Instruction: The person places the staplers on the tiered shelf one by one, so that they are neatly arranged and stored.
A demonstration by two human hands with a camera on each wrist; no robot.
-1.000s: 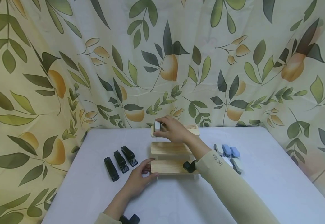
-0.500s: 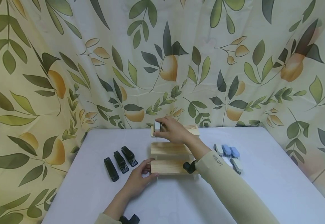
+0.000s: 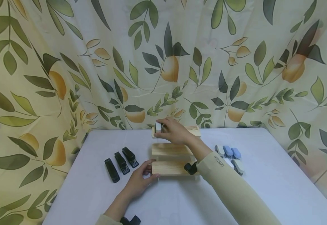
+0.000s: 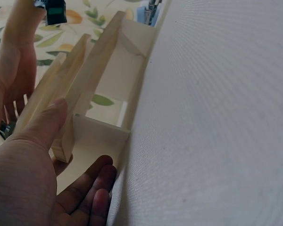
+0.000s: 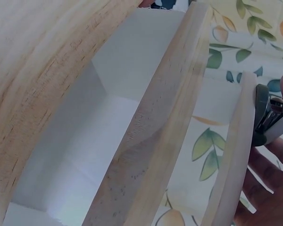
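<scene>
A wooden three-tier stand (image 3: 170, 167) with white side supports is in the middle of the table. At the left end of its top tier, my right hand (image 3: 176, 131) holds a small stapler (image 3: 158, 126) between thumb and fingers. In the right wrist view, this stapler (image 5: 270, 115) has a white body and a dark base, which is against the top board. My left hand (image 3: 138, 180) grips the left end of the lowest tier. The left wrist view has its thumb (image 4: 47, 125) lying along the wood, one finger behind the board and the others loosely bent below.
Three black staplers (image 3: 122, 162) lie in a slanted row left of the stand. To the right sits a group of several small staplers, blue (image 3: 232, 152) and whitish (image 3: 238, 165), partly behind the right sleeve (image 3: 222, 175). A leaf-patterned curtain (image 3: 163, 62) hangs behind the table.
</scene>
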